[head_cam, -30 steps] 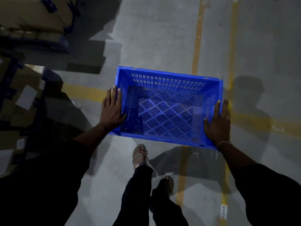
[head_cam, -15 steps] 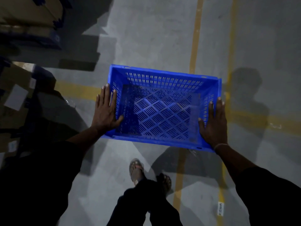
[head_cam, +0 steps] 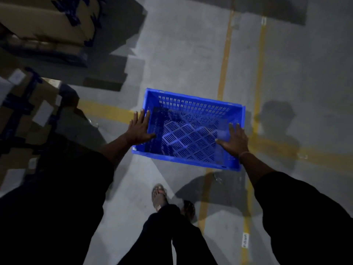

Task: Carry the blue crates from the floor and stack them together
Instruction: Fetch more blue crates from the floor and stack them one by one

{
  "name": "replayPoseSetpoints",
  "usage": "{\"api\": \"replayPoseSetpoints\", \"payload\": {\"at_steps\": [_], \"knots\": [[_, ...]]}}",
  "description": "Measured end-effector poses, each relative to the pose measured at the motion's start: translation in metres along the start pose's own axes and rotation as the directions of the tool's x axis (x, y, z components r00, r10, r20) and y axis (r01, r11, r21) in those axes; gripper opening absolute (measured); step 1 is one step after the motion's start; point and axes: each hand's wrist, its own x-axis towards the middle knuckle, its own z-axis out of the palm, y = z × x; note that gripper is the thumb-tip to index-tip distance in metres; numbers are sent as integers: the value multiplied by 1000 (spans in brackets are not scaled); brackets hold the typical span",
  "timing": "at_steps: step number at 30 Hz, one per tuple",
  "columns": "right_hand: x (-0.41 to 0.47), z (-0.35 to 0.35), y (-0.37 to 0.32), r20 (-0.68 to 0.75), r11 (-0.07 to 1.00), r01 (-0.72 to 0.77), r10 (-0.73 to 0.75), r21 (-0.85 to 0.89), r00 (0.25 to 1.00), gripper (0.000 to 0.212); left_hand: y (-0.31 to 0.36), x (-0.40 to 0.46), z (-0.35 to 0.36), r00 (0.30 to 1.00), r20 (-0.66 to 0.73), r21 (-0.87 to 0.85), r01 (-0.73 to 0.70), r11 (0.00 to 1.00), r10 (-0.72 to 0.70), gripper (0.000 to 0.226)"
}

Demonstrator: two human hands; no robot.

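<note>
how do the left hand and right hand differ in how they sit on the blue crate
The left hand lies flat against the left wall of the blue slotted plastic crate; the right hand lies against its right wall. The right wrist wears a thin band; the left wrist shows none. Both have straight fingers pointing forward and thumbs reaching inside the crate.

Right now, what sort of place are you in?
Probably a warehouse: bare concrete floor with yellow lines, labelled cartons stacked at the left, and the crate carried between both hands.
</note>
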Motion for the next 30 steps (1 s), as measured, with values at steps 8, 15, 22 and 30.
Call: {"api": "replayPoseSetpoints", "payload": {"at_steps": [8, 15, 22, 30], "knots": [[-94, -68, -107, 86, 988, 123, -132, 97, 988, 106, 38, -132, -33, 987, -141, -304, -119, 945, 79, 135], [-149, -97, -150, 104, 917, 355, -377, 183, 920, 97, 54, -221, -16, 955, -287, -502, -87, 861, -71, 134], [-166, -93, -165, 208, 784, 604, -620, 143, 756, 98, 83, -310, 44, 819, -478, -665, -103, 740, -315, 103], [-220, -76, -187, 364, 560, 816, -796, 141, 484, 95, 143, -407, 141, 617, -505, -810, -96, 578, -604, 100]]}}
